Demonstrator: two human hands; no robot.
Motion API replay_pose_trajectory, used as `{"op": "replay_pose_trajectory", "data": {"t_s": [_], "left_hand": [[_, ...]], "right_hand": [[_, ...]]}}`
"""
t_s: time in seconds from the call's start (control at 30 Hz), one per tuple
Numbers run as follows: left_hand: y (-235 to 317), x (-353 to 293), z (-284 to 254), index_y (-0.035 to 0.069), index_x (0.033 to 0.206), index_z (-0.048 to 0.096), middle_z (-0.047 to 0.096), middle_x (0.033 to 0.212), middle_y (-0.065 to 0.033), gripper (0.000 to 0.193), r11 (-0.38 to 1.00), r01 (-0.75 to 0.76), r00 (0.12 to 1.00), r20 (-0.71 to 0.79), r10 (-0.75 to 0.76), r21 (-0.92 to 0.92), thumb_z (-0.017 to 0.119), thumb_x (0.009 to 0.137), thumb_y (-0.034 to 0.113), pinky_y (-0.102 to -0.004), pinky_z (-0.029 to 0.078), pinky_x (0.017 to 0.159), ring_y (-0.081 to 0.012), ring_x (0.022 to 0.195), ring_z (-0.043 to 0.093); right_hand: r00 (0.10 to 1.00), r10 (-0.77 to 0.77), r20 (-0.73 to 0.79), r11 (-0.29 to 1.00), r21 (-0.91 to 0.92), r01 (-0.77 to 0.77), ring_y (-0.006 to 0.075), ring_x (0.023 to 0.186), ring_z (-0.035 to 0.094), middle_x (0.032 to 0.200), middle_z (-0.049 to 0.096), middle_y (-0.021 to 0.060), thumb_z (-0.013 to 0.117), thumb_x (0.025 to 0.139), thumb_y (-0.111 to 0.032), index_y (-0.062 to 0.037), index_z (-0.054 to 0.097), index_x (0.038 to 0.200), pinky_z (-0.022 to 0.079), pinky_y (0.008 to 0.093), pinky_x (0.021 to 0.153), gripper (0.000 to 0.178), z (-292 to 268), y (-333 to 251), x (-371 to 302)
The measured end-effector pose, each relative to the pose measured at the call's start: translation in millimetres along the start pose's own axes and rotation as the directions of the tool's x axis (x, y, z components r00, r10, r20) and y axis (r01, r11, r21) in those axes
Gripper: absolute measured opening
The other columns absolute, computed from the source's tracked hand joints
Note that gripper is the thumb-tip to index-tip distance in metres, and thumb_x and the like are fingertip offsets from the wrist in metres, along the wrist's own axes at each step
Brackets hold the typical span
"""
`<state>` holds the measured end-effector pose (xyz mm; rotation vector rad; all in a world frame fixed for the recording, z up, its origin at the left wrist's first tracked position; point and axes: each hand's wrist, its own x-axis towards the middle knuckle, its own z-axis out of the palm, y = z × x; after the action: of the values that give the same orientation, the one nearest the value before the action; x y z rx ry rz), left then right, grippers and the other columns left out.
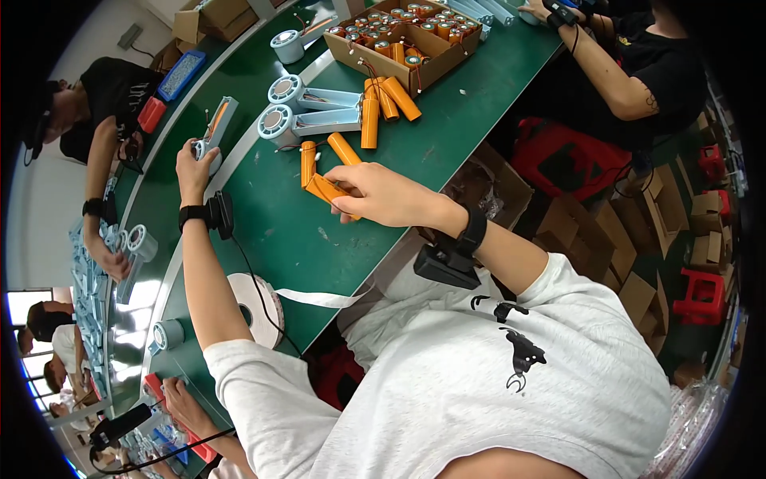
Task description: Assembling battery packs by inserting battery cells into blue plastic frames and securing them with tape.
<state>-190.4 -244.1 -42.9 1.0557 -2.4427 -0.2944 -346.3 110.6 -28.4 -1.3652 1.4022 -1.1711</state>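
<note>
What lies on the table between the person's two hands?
Head view: between left hand and right hand lies bare green table, plus one orange cell.

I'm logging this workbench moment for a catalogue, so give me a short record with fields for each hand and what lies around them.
left hand: grips a pale blue handheld fan housing over the green table
right hand: holds an orange cylindrical battery cell
nearby: loose orange cells, two more fan housings, cardboard box of cells, white tape roll

bench: long green worktop [303, 239]; floor: cardboard boxes [638, 231], red stools [702, 295]; window: bright, lower left [20, 307]
</note>
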Motion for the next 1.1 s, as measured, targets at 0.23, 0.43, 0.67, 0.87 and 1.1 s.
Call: {"op": "replay_pose_trajectory", "data": {"t_s": [0.23, 0.43, 0.67, 0.87, 1.1], "left_hand": [[67.8, -52.0, -39.3, 0.005, 0.131, 0.041, 0.043, 0.130, -0.0210, 0.068, 0.932, -0.336, 0.937, 0.151, 0.316, 0.132, 0.069, 0.074, 0.031, -0.0420, 0.032, 0.099, -0.0368, 0.123, 0.033], [133.1, -234.2, -106.8, -0.004, 0.099, 0.053, 0.058, 0.086, -0.0078, 0.025, 0.641, 0.145, 0.989, 0.133, -0.068, -0.754, 0.062, 0.075, -0.003, -0.0210, 0.042, 0.066, -0.0141, 0.076, 0.056], [119.3, -340.6, -77.3, -0.006, 0.104, 0.050, 0.060, 0.094, -0.0095, 0.029, 0.622, 0.288, 0.817, -0.151, -0.556, -0.728, 0.055, 0.076, -0.008, -0.0176, 0.035, 0.056, -0.0074, 0.058, 0.044], [125.7, -328.0, -71.4, -0.005, 0.112, 0.047, 0.060, 0.104, -0.0127, 0.036, 0.788, 0.279, 0.874, -0.195, -0.444, -0.548, 0.054, 0.076, -0.006, -0.0196, 0.037, 0.056, -0.0105, 0.061, 0.050], [104.3, -312.9, -73.0, 0.000, 0.107, 0.045, 0.053, 0.100, -0.0134, 0.027, 0.958, 0.031, 0.999, -0.037, -0.021, 0.285, 0.053, 0.082, 0.002, -0.0279, 0.039, 0.072, -0.0188, 0.072, 0.043]], "right_hand": [[0.957, 0.041, 0.287, 0.448, 0.851, -0.274, 0.0125, 0.060, 0.050, 0.078, 0.055, 0.0044, 0.055, 0.089, -0.024, 0.0012, 0.052, 0.108, 0.043, 0.0246, 0.061, 0.032, -6.6, 4.5, -35.4], [0.972, 0.053, 0.229, 0.772, 0.608, -0.185, 0.0090, 0.055, 0.045, 0.066, 0.050, 0.0005, 0.062, 0.085, -0.027, -0.0030, 0.053, 0.087, 0.039, 0.0228, 0.057, 0.025, 11.4, 20.6, -31.0], [0.985, 0.134, 0.109, 0.927, 0.338, -0.164, 0.0108, 0.053, 0.044, 0.057, 0.047, 0.0012, 0.067, 0.080, -0.025, -0.0027, 0.050, 0.071, 0.038, 0.0244, 0.054, 0.029, 45.1, 10.5, -22.8], [0.980, -0.201, 0.014, 0.963, -0.179, 0.200, 0.0246, 0.056, 0.054, 0.064, 0.054, 0.0106, 0.069, 0.074, -0.022, 0.0012, 0.053, 0.078, 0.044, 0.0337, 0.056, 0.028, 99.0, 15.7, 4.3], [0.954, -0.277, 0.114, 0.800, -0.522, 0.295, 0.0345, 0.067, 0.061, 0.072, 0.060, 0.0163, 0.066, 0.067, -0.011, 0.0018, 0.058, 0.074, 0.048, 0.0412, 0.059, 0.017, 144.9, 22.6, 29.4]]}}
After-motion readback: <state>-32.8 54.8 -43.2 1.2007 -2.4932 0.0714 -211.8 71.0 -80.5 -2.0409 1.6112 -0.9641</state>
